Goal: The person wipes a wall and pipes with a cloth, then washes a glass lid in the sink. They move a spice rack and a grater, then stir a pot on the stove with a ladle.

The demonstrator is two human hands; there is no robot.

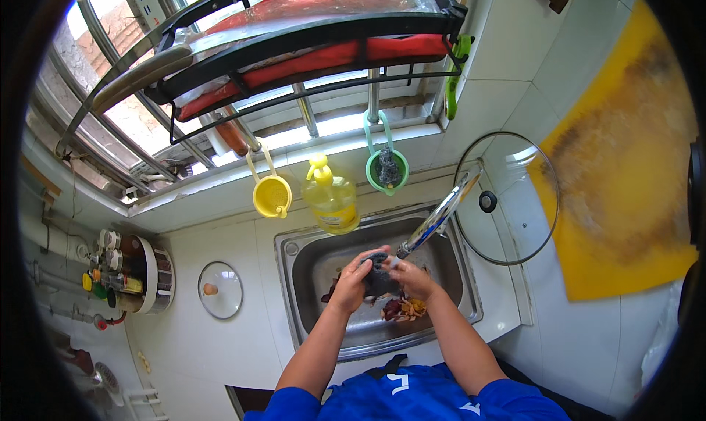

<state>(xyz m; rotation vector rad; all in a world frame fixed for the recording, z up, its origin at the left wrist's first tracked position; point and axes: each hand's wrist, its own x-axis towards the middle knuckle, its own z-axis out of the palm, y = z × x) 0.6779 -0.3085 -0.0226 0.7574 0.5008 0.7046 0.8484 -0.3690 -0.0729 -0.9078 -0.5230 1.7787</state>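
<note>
Over a stainless steel sink (309,333), my left hand (351,282) grips a dark grey scouring pad (377,275) by its left side. My right hand (412,279) is at the pad's right side, beneath the spout of a chrome faucet (436,219); whether its fingers close on the pad is unclear. White at the spout's end looks like running water. Reddish and orange-brown food scraps (405,308) lie on the sink's bottom below my hands, with more dark red scraps (330,290) by my left wrist.
Behind the sink stands a yellow soap pump bottle (333,203), between hanging yellow (272,196) and green (387,170) strainers. A large glass lid (507,200) is close at right, a smaller lid (220,290) at left. Seasoning bottles (118,272) fill a rack. A black shelf (309,29) overhangs.
</note>
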